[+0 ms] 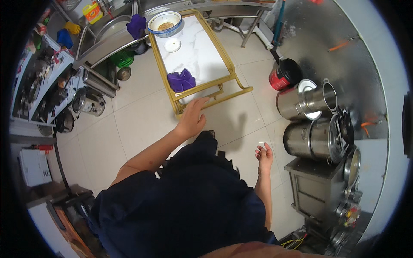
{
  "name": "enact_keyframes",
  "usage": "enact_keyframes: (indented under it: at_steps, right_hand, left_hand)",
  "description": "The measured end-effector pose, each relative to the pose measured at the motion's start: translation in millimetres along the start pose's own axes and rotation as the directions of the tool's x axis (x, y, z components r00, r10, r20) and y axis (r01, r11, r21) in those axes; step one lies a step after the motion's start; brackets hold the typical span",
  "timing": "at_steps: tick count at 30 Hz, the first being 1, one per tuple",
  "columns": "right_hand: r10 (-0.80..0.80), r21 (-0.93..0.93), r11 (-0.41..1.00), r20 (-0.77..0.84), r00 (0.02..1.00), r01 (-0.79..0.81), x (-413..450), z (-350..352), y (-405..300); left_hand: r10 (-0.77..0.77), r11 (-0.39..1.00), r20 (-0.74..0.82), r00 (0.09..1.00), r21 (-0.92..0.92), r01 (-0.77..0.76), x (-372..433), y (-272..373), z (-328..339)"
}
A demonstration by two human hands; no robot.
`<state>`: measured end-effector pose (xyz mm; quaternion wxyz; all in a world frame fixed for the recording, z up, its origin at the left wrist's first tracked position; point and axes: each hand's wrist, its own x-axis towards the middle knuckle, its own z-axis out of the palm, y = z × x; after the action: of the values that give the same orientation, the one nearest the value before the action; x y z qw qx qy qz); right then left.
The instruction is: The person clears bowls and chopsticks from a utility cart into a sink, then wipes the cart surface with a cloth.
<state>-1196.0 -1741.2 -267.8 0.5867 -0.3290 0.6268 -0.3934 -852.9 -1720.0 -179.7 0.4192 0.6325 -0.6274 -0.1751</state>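
Observation:
My left hand point(192, 119) reaches forward with nothing visible in it, near the close end of a trolley with a gold metal frame point(206, 84) and a white marbled top point(206, 48). A crumpled purple cloth point(181, 80) lies on the top's near left corner. Farther back on it are a small white dish point(172, 44) and a blue-and-white bowl point(165, 24) with some brownish food or liquid in the bottom. My right hand point(265, 156) hangs at my right side over the floor, fingers partly curled, holding nothing that I can see.
At the left stand a steel sink point(113, 29) with another purple cloth point(136, 26) on its edge, and crowded shelves point(48, 87). Along the right wall are a black-and-red bucket point(279, 79), large steel pots point(300, 138) and a steel cabinet point(311, 183). Tiled floor point(142, 129) surrounds the trolley.

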Motion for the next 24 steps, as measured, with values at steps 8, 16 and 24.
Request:
enact_keyframes:
  at_steps: [8, 16, 24]
  right_hand:
    - [0.076, 0.129, 0.989, -0.026, 0.997, -0.072, 106, -63, -58]
    - [0.181, 0.036, 0.983, -0.022, 0.983, -0.18, 246, -89, -115]
    - [0.211, -0.321, 0.945, 0.436, 0.875, -0.068, 404, -11, -199]
  left_hand:
    - [0.01, 1.0, -0.091, 0.996, 0.03, -0.007, 105, -8, 64]
    - [-0.283, 0.945, -0.052, 0.958, 0.155, 0.288, 152, -10, 121]
    - [-0.473, 0.66, -0.521, 0.71, 0.324, 0.677, 150, -11, 147]
